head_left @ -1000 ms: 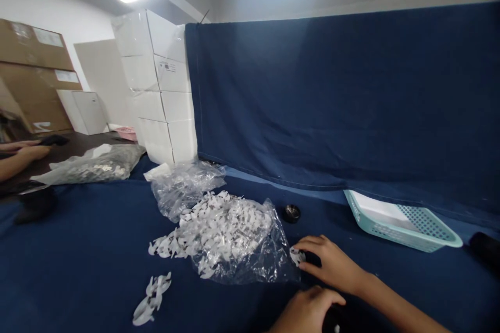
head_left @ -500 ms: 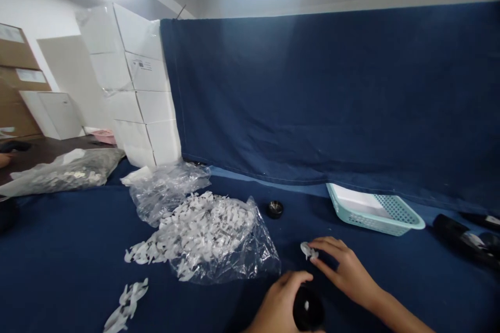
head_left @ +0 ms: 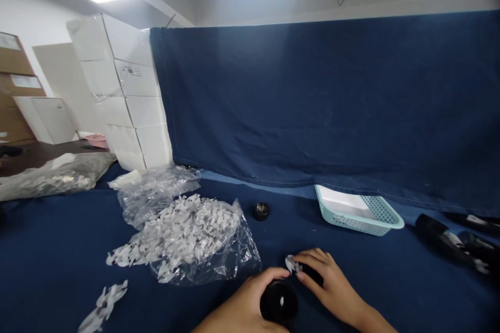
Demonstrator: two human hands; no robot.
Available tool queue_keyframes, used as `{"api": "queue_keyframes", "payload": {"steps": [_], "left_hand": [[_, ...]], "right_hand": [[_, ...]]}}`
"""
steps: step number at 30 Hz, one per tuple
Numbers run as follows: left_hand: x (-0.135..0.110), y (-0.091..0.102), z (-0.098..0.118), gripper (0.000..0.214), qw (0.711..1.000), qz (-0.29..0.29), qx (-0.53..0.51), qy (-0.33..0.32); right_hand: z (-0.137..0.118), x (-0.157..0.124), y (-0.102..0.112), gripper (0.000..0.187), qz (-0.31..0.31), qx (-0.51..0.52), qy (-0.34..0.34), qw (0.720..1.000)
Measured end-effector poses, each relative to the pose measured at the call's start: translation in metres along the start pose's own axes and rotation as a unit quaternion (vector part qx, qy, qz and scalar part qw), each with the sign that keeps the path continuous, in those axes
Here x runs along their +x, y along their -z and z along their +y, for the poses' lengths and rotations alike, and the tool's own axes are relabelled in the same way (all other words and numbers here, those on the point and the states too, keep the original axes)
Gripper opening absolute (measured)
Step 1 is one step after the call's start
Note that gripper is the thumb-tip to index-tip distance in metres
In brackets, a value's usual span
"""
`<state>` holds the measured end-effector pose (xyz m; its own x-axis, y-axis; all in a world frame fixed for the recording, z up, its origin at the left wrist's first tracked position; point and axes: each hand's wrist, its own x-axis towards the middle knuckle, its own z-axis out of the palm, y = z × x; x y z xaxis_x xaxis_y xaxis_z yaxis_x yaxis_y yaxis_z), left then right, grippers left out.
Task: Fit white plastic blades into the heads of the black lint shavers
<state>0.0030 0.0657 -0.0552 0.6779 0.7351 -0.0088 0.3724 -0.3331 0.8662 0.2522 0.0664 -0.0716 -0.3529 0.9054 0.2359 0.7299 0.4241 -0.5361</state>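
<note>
My left hand (head_left: 250, 302) is wrapped round a black round container (head_left: 278, 302) near the front edge of the blue cloth table (head_left: 58, 250). My right hand (head_left: 332, 286) pinches a small white piece (head_left: 292, 264) between its fingertips, just above and to the right of the container. A clear plastic bag (head_left: 195, 239) full of the same white pieces lies open to the left, with some spilled onto the cloth. A few more white pieces (head_left: 103, 304) lie apart at the front left.
A small black cap (head_left: 261, 211) sits behind the bag. A teal basket (head_left: 357, 210) stands at the back right, black tubes (head_left: 453, 239) beyond it. Another clear bag (head_left: 152, 190) and a grey filled bag (head_left: 50, 177) lie at the left. A blue cloth screen (head_left: 332, 99) closes the back; white boxes (head_left: 121, 93) stand behind.
My right hand has drawn the white piece from the bag's edge toward the black container, which my left hand has brought up into view. The view has shifted to the right.
</note>
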Motion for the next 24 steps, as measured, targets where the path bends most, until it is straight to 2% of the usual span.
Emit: {"api": "queue_keyframes", "payload": {"steps": [4, 9, 13, 18, 21, 23, 24], "left_hand": [[-0.003, -0.002, 0.011, 0.072, 0.999, 0.028, 0.039, 0.008], [-0.006, -0.009, 0.022, 0.063, 0.987, 0.072, 0.101, -0.1], [-0.009, -0.011, 0.019, 0.056, 0.97, 0.086, 0.152, -0.171], [-0.01, -0.017, 0.011, 0.066, 0.96, 0.124, 0.151, -0.201], [-0.013, -0.022, 0.013, 0.084, 0.955, 0.171, 0.142, -0.197], [-0.016, -0.023, 0.015, 0.091, 0.951, 0.195, 0.136, -0.199], [-0.017, -0.022, 0.016, 0.091, 0.947, 0.204, 0.134, -0.208]], "right_hand": [[0.004, -0.001, -0.003, 0.028, 0.004, -0.003, 0.002, 1.0], [0.004, -0.004, -0.002, 0.032, 0.005, -0.002, 0.011, 1.0], [0.01, -0.006, -0.006, 0.042, 0.018, 0.001, 0.027, 0.999], [0.014, -0.009, -0.015, 0.031, 0.133, 0.019, 0.04, 0.99], [-0.005, -0.02, -0.016, 0.024, 0.227, 0.037, 0.056, 0.972], [-0.025, -0.03, -0.016, 0.02, 0.285, 0.031, 0.104, 0.952], [-0.035, -0.035, -0.016, 0.022, 0.292, 0.013, 0.141, 0.946]]}}
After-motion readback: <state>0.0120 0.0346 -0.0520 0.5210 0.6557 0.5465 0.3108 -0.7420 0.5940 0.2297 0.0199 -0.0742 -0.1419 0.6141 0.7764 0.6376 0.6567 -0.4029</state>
